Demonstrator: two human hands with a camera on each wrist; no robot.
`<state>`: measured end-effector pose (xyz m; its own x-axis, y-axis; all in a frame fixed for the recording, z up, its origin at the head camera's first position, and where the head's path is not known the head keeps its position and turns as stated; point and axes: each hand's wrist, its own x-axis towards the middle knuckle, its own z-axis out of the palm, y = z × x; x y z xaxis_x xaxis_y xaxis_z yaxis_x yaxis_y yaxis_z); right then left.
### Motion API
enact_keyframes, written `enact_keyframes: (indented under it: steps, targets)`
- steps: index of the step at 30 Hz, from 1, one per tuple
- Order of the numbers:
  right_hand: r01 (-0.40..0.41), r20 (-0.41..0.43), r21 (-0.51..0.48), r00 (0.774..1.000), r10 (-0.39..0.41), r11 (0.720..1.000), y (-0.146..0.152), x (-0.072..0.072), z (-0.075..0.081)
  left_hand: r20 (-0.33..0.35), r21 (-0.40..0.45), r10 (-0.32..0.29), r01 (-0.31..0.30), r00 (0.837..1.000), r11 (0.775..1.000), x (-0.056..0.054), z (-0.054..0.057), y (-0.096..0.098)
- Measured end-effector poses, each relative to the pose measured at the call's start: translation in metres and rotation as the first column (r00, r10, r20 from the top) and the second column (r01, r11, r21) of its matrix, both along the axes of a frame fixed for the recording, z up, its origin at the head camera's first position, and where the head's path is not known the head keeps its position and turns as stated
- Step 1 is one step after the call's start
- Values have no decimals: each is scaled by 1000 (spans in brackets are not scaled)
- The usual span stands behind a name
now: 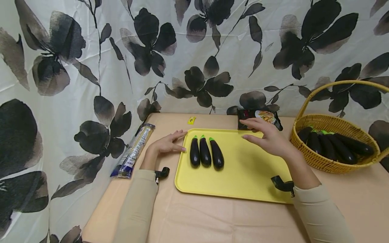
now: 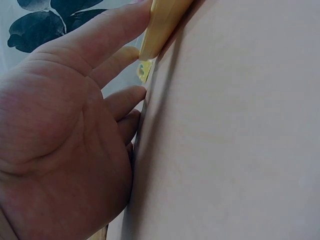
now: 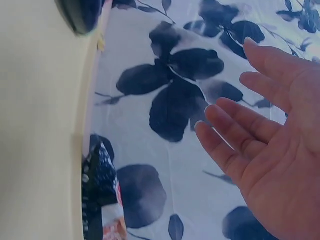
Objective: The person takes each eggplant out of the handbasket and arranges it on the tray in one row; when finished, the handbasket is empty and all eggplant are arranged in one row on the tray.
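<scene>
Three dark purple eggplants with green caps lie side by side on the left part of a yellow tray. My left hand is at the tray's left edge, its thumb touching the rim and its fingers fairly straight; the left wrist view shows this palm beside the tray's corner. Over the right part of the tray hovers my right hand, fingers extended and apart, holding nothing. In the right wrist view its fingers are spread loosely in the air.
A wicker basket with several eggplants stands at the right. Behind the tray lies a black food packet; a small yellow packet is near the back edge. Long blue-and-silver packages lie left. A floral curtain hangs behind.
</scene>
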<state>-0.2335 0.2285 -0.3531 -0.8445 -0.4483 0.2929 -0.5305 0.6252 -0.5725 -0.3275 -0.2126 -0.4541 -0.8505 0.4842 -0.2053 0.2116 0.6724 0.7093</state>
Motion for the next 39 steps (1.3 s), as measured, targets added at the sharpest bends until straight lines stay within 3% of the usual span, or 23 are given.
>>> enact_keyframes:
  steps: [10,13,23,32,39]
  targets:
    - [101,50,-60,994,-98,993,29,2,8,7,7,10,-10,1000,1000,0,0,0]
    - [143,31,-44,989,-142,989,41,5,12,11,9,10,-10,1000,1000,0,0,-1]
    - [294,-5,-11,956,-294,956,82,13,14,18,20,-3,3,1000,1000,1,1,-4]
    - [379,16,57,925,-381,924,108,18,6,19,11,-8,8,1000,1000,2,0,-8]
    - [436,46,79,897,-440,897,137,14,-6,30,20,-18,17,999,1000,1,0,-9]
